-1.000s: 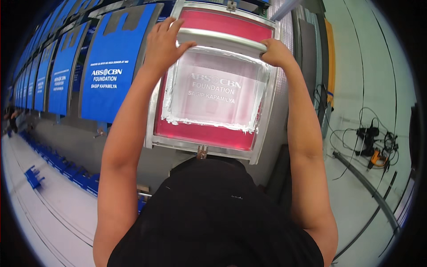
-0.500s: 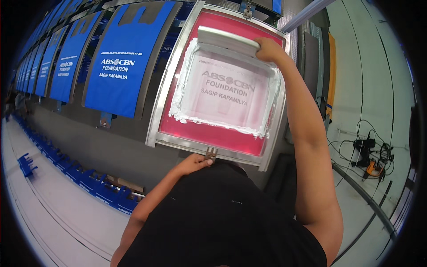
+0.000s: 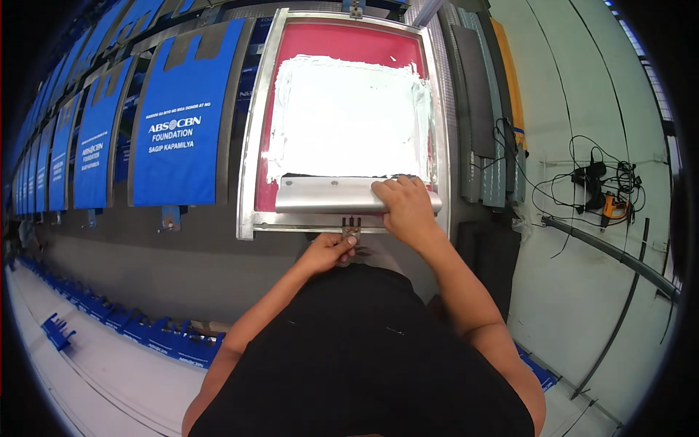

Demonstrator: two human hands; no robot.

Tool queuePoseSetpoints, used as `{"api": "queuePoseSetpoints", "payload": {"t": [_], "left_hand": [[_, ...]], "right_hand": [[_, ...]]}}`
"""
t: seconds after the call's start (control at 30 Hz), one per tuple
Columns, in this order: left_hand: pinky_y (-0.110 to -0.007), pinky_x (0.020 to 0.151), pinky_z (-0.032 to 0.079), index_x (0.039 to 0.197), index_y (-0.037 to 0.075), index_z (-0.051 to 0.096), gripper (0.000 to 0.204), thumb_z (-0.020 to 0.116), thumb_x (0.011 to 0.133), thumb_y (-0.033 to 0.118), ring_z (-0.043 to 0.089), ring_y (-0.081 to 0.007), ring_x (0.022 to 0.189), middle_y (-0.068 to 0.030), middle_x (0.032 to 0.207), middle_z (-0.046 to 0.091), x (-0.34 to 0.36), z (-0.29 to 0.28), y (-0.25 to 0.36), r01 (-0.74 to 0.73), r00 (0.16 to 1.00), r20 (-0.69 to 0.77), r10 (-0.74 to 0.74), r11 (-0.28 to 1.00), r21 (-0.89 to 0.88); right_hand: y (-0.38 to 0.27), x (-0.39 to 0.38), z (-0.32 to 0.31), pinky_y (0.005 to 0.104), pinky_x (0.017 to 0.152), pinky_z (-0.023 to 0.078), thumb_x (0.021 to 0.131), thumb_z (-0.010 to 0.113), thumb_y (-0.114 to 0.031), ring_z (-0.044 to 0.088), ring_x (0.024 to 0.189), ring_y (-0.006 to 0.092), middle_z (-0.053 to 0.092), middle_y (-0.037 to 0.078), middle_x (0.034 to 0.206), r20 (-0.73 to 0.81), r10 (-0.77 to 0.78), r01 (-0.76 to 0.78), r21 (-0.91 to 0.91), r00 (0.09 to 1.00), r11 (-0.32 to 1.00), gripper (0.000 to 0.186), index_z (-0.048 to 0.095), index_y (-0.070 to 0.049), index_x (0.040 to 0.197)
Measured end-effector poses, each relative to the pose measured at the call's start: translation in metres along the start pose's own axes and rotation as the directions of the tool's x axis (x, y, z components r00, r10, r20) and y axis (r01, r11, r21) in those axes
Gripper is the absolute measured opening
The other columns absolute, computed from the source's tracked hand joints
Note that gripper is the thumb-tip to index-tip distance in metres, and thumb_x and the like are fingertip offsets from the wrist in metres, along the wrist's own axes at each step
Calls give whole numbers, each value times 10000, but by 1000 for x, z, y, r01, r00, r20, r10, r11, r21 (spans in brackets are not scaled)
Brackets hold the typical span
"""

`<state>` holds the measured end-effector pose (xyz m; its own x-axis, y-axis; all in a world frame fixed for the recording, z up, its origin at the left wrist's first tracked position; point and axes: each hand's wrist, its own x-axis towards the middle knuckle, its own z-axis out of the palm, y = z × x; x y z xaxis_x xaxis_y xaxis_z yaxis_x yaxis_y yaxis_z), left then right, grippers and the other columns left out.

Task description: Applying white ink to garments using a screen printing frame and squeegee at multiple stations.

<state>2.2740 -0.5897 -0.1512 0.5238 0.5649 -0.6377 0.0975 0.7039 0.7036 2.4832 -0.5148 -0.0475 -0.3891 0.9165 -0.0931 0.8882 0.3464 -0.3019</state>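
A screen-printing frame [image 3: 251,146] of bare metal with red mesh [image 3: 349,40] lies in front of me. White ink [image 3: 346,116] covers most of the mesh in a rough-edged rectangle. Across the near end of that ink rests a metal squeegee [image 3: 317,195], tilted toward me. My right hand [image 3: 408,207] grips its right part, fingers over the top edge. At the middle of the frame's near side, my left hand [image 3: 331,251] is closed, thumb and fingers pinching a small pronged metal bracket [image 3: 351,224]. The squeegee's blade edge is hidden.
Blue bags [image 3: 175,116] with white print lie on boards in a row to the left. More blue bags [image 3: 145,328] line the lower left. Long grey rolls or slabs [image 3: 473,109] stand at right. Tangled cables and an orange tool [image 3: 615,207] lie on the pale floor.
My right hand has drawn the squeegee from the frame's far end to its near end. White ink now hides the printed design. My left hand stays at the bracket.
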Motion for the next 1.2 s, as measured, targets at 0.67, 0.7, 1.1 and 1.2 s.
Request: {"api": "queuePoseSetpoints", "payload": {"t": [0.67,0.7,1.1,1.2], "left_hand": [[-445,866,465,1092,23,648,412,601,899,384,595,-404,1031,-234,1052,650,-41,-94,91,243,235,-714,660,671,700],[-445,866,465,1092,23,648,412,601,899,384,595,-404,1031,-234,1052,650,-32,-117,78,243,208,-715,667,673,698],[-437,880,486,1340,94,502,541,573,912,417,600,-431,1053,-263,1089,637,-17,-25,92,-131,394,-709,584,800,586],[-418,851,499,1338,86,494,500,575,927,359,608,-411,1052,-251,1115,630,26,43,120,-259,477,-617,626,771,581]], "right_hand": [[156,31,41,292,789,502,706,793,-85,636,847,145,693,69,907,104,280,-210,900,954,382,325,684,22,993],[152,34,39,292,789,502,706,793,-85,636,847,145,693,69,907,88,258,-187,902,962,389,325,684,22,993],[223,-53,-40,272,760,483,669,801,-45,629,811,141,681,38,896,16,410,-124,963,912,240,358,676,2,1001],[289,-117,-72,299,822,483,656,793,-28,625,868,167,677,60,933,-37,515,-131,949,856,287,381,667,15,1013]]}}
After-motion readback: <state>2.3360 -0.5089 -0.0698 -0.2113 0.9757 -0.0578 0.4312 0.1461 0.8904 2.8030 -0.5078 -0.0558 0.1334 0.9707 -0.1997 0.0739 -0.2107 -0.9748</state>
